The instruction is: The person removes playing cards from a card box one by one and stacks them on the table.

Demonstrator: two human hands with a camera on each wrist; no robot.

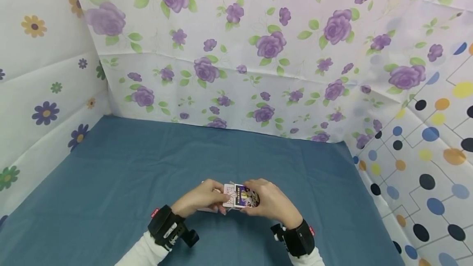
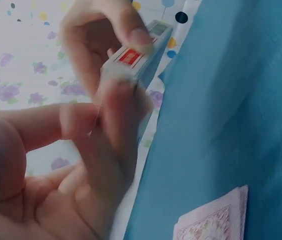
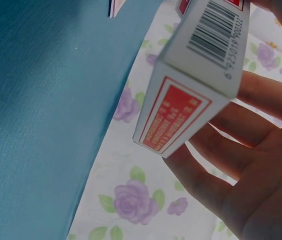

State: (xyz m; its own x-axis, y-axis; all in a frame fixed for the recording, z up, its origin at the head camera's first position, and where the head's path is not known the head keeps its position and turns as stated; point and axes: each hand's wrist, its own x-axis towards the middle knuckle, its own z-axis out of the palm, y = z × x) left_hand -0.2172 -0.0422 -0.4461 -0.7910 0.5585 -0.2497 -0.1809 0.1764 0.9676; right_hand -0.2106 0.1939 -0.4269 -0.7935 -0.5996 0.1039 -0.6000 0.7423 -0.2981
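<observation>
My right hand (image 1: 271, 200) grips a small playing-card box (image 1: 246, 197) with a dark picture on its face, thumb on one side and fingers on the other. In the right wrist view, the box (image 3: 181, 95) shows a barcode and a red label. My left hand (image 1: 199, 197) is at the box's open end, with thumb and fingers pinching playing cards (image 1: 229, 194) that stick out of it. The left fingertips (image 2: 121, 100) are blurred in the left wrist view. A squared stack of patterned cards (image 2: 213, 220) lies on the cloth, partly hidden under my left hand in the head view.
A blue cloth (image 1: 155, 155) covers the table. Behind it hangs a purple-flowered curtain (image 1: 236, 52), with a flower-print sheet (image 1: 44, 73) at the left and a dotted sheet (image 1: 428, 167) at the right. Both wrists wear black camera straps (image 1: 162, 221).
</observation>
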